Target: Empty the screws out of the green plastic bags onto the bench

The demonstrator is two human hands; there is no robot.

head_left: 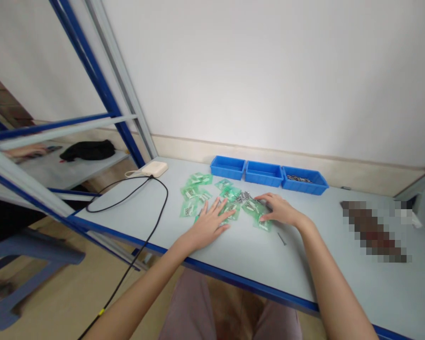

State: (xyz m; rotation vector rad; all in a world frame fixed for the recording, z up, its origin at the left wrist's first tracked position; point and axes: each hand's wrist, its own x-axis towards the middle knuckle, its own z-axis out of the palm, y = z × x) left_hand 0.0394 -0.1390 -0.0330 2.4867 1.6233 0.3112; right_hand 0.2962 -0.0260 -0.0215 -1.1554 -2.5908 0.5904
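Note:
Several small green plastic bags (189, 208) with metal pieces inside lie spread over the middle of the grey table. My left hand (208, 224) rests on some of them, palm down with its fingers spread. At the right end of the spread, my right hand (278, 209) curves over a green bag (264, 224), thumb and fingers apart and touching the bags. Between the hands, a little farther back, is a small heap of loose screws (244, 196). A single long screw (282, 239) lies on the table just below my right hand.
Three blue bins (228, 167) stand along the wall; the right bin (304, 180) holds metal screws. A white box (155, 169) and a black cable (165, 208) are at the left. A blurred-out item (373, 231) lies at the right. Another person's hand (30, 150) shows beyond the frame.

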